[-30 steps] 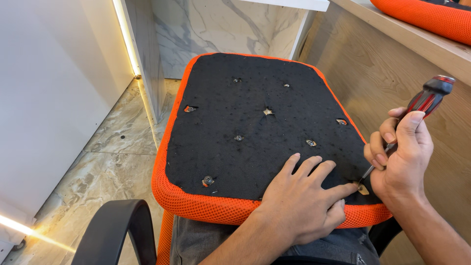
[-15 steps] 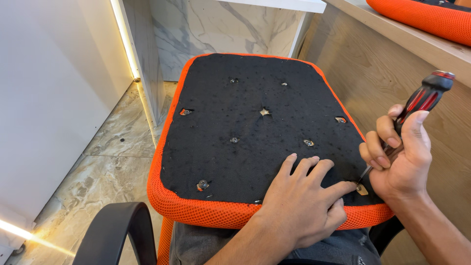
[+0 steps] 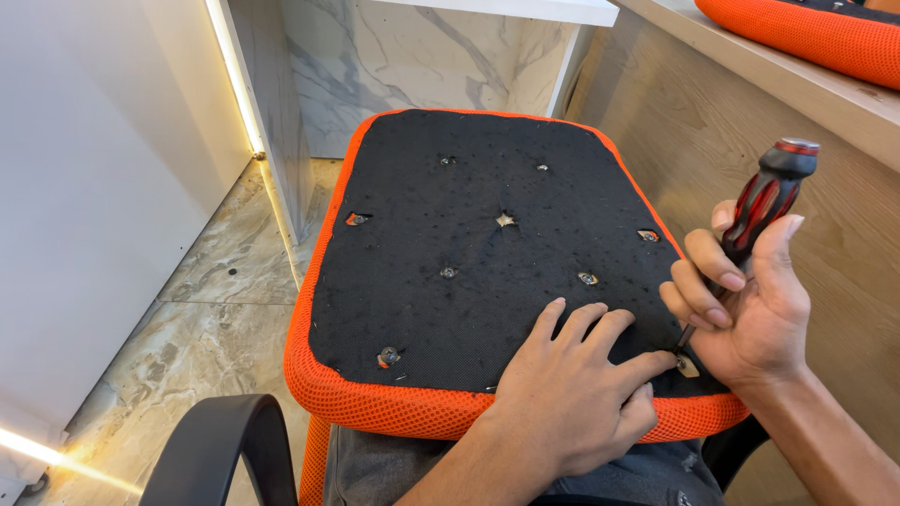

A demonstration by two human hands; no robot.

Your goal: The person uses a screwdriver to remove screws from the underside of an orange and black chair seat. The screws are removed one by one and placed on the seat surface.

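Note:
An orange mesh chair seat [image 3: 375, 398] lies upside down on my lap, its black fabric underside [image 3: 469, 234] facing up with several small screw holes in it. My left hand [image 3: 572, 389] rests flat on the near right part of the black fabric, the index finger pointing at a hole by the right corner. My right hand [image 3: 750, 305] grips a red and black screwdriver [image 3: 764, 201], held steeply, with its tip at that corner hole [image 3: 682, 361].
A black chair armrest [image 3: 220, 450] curves at the lower left. A wooden desk panel [image 3: 750, 112] stands on the right with another orange cushion [image 3: 806, 33] on top. Marble floor tiles and a white cabinet with a light strip lie to the left.
The screwdriver handle has tilted left and more upright, and my right hand's fingers have shifted on the shaft. The seat has moved slightly. My left hand stays put.

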